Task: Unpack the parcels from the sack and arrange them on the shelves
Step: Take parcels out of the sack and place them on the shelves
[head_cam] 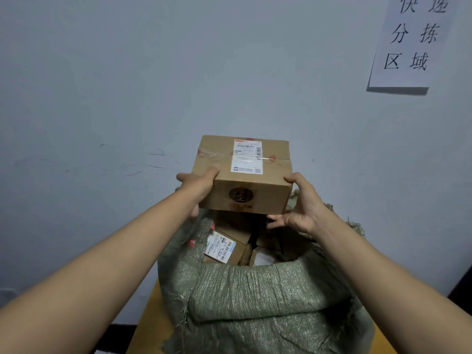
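A white paper sign (413,39) hangs on the wall, up and to the right of the sack. It has big black Chinese words on it: 分拣 and 区域, with a cut-off top line that looks like 快递.

The brown box (244,175) is held up in the air, just above the open mouth of the green sack (258,297). It is cardboard, shut with clear tape across the top. A white label with barcodes and tiny print is stuck on its top, but the print is too small to read. A dark round stamp sits on the side of the box that faces the person.

The left hand (196,186) grips the box's left side, thumb on top and fingers bent under it. The right hand (301,203) grips the right near corner, thumb on the top edge and fingers spread under the bottom. So the box sits between both hands.

Inside the sack, right below the box, there are more brown parcels (224,247). One has a white barcode label. The sack's top edge is rolled down. It rests on a yellow table (148,320).
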